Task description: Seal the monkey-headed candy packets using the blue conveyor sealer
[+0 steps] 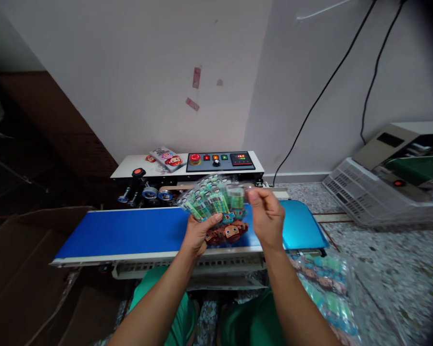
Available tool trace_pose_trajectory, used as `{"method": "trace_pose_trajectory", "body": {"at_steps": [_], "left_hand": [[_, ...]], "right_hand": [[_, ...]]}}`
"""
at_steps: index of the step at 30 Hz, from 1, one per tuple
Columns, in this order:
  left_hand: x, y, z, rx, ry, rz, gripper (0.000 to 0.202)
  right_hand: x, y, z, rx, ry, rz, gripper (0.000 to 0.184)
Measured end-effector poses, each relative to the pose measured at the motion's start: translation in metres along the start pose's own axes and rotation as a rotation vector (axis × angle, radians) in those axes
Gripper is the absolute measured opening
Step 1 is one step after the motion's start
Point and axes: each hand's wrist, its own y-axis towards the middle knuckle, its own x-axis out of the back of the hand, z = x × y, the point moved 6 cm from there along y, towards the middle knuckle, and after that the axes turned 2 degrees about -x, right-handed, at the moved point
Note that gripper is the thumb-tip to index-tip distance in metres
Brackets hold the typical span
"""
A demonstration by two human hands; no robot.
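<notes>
A fanned bunch of clear plastic packets (214,199) with green printed parts, barcodes and brown cartoon figures hangs over the blue belt. My left hand (197,235) is closed around its lower left side, the thumb lying across the front. At the right end of the fan, my right hand (269,218) pinches the top edge of one packet between thumb and fingers. The blue conveyor belt (130,233) of a sealing machine runs beneath both hands. Behind the packets, the machine's control panel (220,162) shows lit red digits, buttons and a red stop knob.
Printed packs (168,158) lie on the machine's white top. More packets (321,288) in clear plastic sit low at right. A white plastic crate (375,199) and another machine (397,139) stand farther right. An open cardboard box (25,264) is at left. Black cables (324,86) hang along the wall.
</notes>
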Motion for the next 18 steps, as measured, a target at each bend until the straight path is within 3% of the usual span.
{"method": "trace_pose_trajectory", "body": {"at_steps": [3,5,11,15,18], "left_hand": [[0.003,0.000,0.000,0.011,-0.001,-0.028,0.056],[0.005,0.001,0.000,0.013,0.002,-0.044,0.060],[0.009,0.001,-0.001,0.031,0.049,-0.075,0.060],[0.006,0.001,-0.003,0.008,0.047,-0.035,0.057],[0.007,0.000,-0.002,0.010,0.057,-0.033,0.056]], "right_hand": [[0.028,0.007,-0.022,-0.047,-0.098,-0.240,0.022],[0.045,0.014,-0.041,-0.050,-0.278,-0.283,0.025],[0.071,0.027,-0.106,-0.253,-0.898,-0.110,0.033],[0.061,0.024,-0.127,-0.397,-1.081,-0.025,0.035],[0.043,0.022,-0.130,-0.430,-1.089,0.036,0.036]]}}
